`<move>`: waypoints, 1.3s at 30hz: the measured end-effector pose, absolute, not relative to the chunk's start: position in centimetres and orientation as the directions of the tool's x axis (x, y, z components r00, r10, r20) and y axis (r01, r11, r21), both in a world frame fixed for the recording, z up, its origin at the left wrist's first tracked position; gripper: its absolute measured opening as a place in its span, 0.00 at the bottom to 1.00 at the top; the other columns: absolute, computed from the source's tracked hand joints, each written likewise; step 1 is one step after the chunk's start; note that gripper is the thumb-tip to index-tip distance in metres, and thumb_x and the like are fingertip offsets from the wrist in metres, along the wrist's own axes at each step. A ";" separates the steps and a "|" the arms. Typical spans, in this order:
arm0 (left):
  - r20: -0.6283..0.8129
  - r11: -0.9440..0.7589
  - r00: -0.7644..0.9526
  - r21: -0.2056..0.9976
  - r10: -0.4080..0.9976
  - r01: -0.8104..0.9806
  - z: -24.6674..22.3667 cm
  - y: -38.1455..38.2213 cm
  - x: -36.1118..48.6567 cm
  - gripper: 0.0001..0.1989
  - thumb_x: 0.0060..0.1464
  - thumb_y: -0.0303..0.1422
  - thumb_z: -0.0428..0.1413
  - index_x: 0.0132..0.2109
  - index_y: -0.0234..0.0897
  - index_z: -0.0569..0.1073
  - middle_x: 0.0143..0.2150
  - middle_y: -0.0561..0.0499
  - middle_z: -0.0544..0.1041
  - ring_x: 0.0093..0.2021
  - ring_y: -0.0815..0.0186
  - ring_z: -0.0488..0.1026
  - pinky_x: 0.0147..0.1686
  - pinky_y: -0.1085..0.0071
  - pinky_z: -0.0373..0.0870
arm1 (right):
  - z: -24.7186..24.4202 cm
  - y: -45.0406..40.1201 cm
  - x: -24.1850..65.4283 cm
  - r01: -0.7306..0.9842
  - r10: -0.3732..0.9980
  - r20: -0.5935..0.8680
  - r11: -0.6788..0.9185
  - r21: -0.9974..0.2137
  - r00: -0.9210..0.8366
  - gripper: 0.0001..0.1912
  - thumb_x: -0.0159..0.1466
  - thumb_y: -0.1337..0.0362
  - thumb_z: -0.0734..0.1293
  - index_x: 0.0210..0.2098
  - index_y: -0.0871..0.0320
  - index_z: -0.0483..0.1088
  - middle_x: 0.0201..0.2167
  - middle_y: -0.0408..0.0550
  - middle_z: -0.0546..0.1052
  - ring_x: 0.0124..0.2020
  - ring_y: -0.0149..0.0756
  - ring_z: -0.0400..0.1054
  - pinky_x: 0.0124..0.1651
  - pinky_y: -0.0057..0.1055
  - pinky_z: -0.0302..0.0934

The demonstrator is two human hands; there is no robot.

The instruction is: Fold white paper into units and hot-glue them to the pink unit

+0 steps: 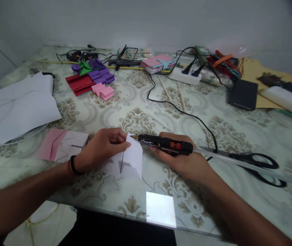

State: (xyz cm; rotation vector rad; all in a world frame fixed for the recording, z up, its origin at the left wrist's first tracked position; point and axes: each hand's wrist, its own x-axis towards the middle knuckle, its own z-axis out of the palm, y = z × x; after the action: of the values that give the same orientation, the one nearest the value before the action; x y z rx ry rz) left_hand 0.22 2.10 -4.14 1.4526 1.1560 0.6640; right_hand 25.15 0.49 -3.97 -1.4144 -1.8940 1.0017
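A folded white paper [133, 155] is pinched at its upper edge between the thumb and fingers of my left hand [107, 145]. My right hand [179, 159] is wrapped round a black glue gun [171, 144], whose metal tip points left and meets or nearly meets the paper's top edge. A clear glue stick [220, 155] runs out of the gun's back to the right. Left of my left hand lies a folded pink and white paper piece [59, 145]. Black-handled scissors [253, 160] lie under the glue stick.
White sheets [20, 106] cover the table's left side. Purple, green, red and pink folded papers [89, 77] sit at the back left. A power strip [185, 76], a black box [244, 94] and thin sticks [165, 88] lie farther back. A black cable [176, 108] crosses to the gun.
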 end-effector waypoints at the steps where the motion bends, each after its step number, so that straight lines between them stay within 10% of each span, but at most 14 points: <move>1: -0.191 0.084 0.366 0.954 0.911 0.289 -4.2 2.1 0.2 0.07 0.55 0.34 0.64 0.37 0.35 0.77 0.31 0.54 0.78 0.32 0.71 0.73 0.32 0.76 0.65 | -4.0 0.5 25.2 0.537 0.960 0.002 0.159 -0.828 -0.281 0.17 0.61 0.60 0.70 0.22 0.54 0.59 0.20 0.38 0.62 0.21 0.29 0.54 0.23 0.29 0.49; 39: -0.171 0.074 0.305 0.949 0.937 0.305 -2.6 2.8 -0.6 0.10 0.56 0.38 0.64 0.37 0.35 0.77 0.30 0.54 0.77 0.27 0.73 0.69 0.23 0.79 0.58 | -3.5 0.6 25.8 0.547 0.971 -0.021 0.116 -0.829 -0.237 0.14 0.60 0.60 0.71 0.23 0.54 0.63 0.19 0.38 0.63 0.21 0.30 0.55 0.23 0.30 0.50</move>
State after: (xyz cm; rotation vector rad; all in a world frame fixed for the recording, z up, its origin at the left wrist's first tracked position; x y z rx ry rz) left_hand -0.61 2.78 -2.61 1.4600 1.2134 0.7140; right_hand 25.77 0.63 -3.47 -1.4696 -1.8513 1.0040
